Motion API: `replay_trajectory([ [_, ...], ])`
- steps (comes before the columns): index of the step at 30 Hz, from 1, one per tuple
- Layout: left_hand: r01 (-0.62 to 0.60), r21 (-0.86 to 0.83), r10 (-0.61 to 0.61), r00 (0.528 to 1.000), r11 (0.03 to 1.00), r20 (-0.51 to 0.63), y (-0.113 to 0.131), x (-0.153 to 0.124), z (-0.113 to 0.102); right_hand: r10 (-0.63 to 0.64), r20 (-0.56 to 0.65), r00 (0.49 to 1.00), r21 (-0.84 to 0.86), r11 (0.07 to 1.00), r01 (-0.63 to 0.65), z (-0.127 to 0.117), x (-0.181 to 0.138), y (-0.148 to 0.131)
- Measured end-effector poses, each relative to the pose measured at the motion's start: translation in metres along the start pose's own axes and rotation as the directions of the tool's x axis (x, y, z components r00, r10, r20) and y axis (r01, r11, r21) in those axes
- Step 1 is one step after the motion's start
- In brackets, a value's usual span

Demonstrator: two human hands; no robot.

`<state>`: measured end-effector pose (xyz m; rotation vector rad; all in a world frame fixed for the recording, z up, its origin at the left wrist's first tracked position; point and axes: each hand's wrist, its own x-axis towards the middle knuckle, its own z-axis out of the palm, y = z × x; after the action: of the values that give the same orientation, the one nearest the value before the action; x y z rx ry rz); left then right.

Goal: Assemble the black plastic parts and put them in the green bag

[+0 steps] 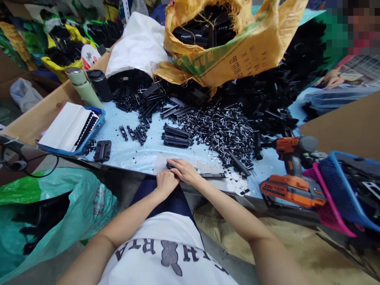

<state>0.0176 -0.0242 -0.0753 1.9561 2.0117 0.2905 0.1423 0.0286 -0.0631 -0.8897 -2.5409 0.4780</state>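
At the front edge of the bench, my left hand and my right hand come together. My left hand is closed, its fingers folded and mostly hidden from above. The fingers of my right hand reach over it and press on a small black plastic part, of which only an end shows. Just right of my hands a long black strip lies along the bench edge. White round discs are scattered beside it. Several long black bars lie beyond my hands.
A heap of screws and loose black parts cover the blue bench top. An orange cordless drill and a blue basket stand right. A yellow sack is behind; a tumbler is left. Another person's hand shows far right.
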Motion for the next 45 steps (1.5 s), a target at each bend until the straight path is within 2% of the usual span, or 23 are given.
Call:
replay_trajectory([
  [2, 0.016, -0.016, -0.016, 1.0, 1.0, 0.011, -0.002, 0.002, -0.002, 0.043, 0.002, 0.999, 0.03, 0.999, -0.043, 0.008, 0.001, 0.002],
  [5, 0.0, -0.046, 0.001, 1.0, 0.999, 0.021, -0.005, 0.004, -0.004, 0.093, 0.007, 0.996, -0.025, 0.995, -0.093, 0.015, 0.0, 0.001],
  [9, 0.022, -0.014, -0.022, 0.998, 1.0, 0.051, -0.005, 0.002, -0.006, 0.129, 0.007, 0.992, -0.064, 0.99, -0.128, 0.013, 0.001, -0.007],
  [11, -0.036, 0.01, 0.035, 0.997, 0.999, 0.062, -0.009, 0.002, -0.01, 0.084, -0.005, 0.996, -0.089, 0.992, -0.084, 0.003, -0.009, -0.005],
  [13, -0.19, 0.038, 0.19, 0.982, 0.981, 0.012, -0.017, 0.005, -0.016, 0.05, -0.062, 0.997, -0.17, 0.984, -0.06, -0.011, -0.03, 0.003],
  [14, -0.302, 0.059, 0.304, 0.952, 0.951, -0.024, -0.02, 0.009, -0.02, 0.061, -0.105, 0.993, -0.231, 0.969, -0.084, -0.018, -0.044, 0.009],
  [16, -0.548, 0.113, 0.555, 0.831, 0.829, -0.043, -0.025, 0.021, -0.026, 0.135, -0.188, 0.973, -0.362, 0.911, -0.196, -0.028, -0.073, 0.022],
  [18, -0.732, 0.136, 0.732, 0.678, 0.667, 0.058, -0.024, 0.039, -0.029, 0.203, -0.202, 0.958, -0.475, 0.835, -0.277, -0.029, -0.096, 0.031],
  [19, -0.781, 0.134, 0.772, 0.623, 0.609, 0.125, -0.021, 0.049, -0.028, 0.221, -0.192, 0.956, -0.52, 0.804, -0.29, -0.027, -0.102, 0.033],
  [20, -0.806, 0.131, 0.786, 0.591, 0.577, 0.178, -0.017, 0.057, -0.027, 0.229, -0.186, 0.955, -0.555, 0.778, -0.295, -0.025, -0.106, 0.034],
  [21, -0.814, 0.13, 0.788, 0.58, 0.566, 0.208, -0.013, 0.064, -0.025, 0.232, -0.187, 0.955, -0.582, 0.757, -0.298, -0.022, -0.106, 0.035],
  [24, -0.806, 0.124, 0.781, 0.592, 0.579, 0.198, -0.003, 0.075, -0.019, 0.212, -0.197, 0.957, -0.622, 0.727, -0.29, -0.019, -0.101, 0.035],
  [28, -0.768, 0.06, 0.751, 0.638, 0.638, 0.169, -0.004, 0.065, -0.023, 0.076, -0.022, 0.997, -0.544, 0.836, -0.075, -0.046, -0.093, 0.029],
  [31, -0.756, -0.036, 0.756, 0.652, 0.654, 0.049, -0.011, 0.041, -0.042, -0.082, 0.045, 0.996, -0.386, 0.918, 0.093, -0.081, -0.087, 0.008],
  [33, -0.783, -0.173, 0.784, 0.616, 0.598, -0.076, -0.011, 0.015, -0.06, -0.179, 0.036, 0.983, -0.212, 0.96, 0.182, -0.099, -0.081, -0.016],
  [35, -0.796, -0.385, 0.798, 0.567, 0.468, -0.202, -0.005, -0.014, -0.077, -0.264, 0.021, 0.964, 0.055, 0.963, 0.263, -0.106, -0.075, -0.042],
  [37, -0.768, -0.56, 0.776, 0.546, 0.311, -0.317, 0.007, -0.041, -0.086, -0.336, -0.053, 0.94, 0.347, 0.877, 0.333, -0.095, -0.068, -0.067],
  [38, -0.755, -0.608, 0.726, 0.559, 0.247, -0.4, 0.014, -0.051, -0.087, -0.332, -0.15, 0.931, 0.451, 0.815, 0.363, -0.083, -0.064, -0.076],
  [40, -0.762, -0.615, 0.572, 0.602, 0.202, -0.558, 0.026, -0.06, -0.081, -0.143, -0.412, 0.9, 0.511, 0.781, 0.358, -0.051, -0.052, -0.086],
  [41, -0.782, -0.583, 0.498, 0.603, 0.219, -0.623, 0.03, -0.059, -0.075, 0.009, -0.523, 0.853, 0.497, 0.816, 0.296, -0.036, -0.045, -0.085],
  [43, -0.838, -0.45, 0.465, 0.545, 0.308, -0.697, 0.03, -0.046, -0.059, 0.246, -0.632, 0.735, 0.449, 0.889, 0.088, -0.012, -0.026, -0.07],
  [44, -0.855, -0.36, 0.501, 0.512, 0.373, -0.698, 0.028, -0.035, -0.051, 0.29, -0.638, 0.713, 0.416, 0.91, 0.001, -0.007, -0.015, -0.055],
  [45, -0.852, -0.268, 0.551, 0.501, 0.45, -0.667, 0.023, -0.023, -0.043, 0.288, -0.625, 0.726, 0.371, 0.927, -0.048, -0.006, -0.004, -0.037],
])
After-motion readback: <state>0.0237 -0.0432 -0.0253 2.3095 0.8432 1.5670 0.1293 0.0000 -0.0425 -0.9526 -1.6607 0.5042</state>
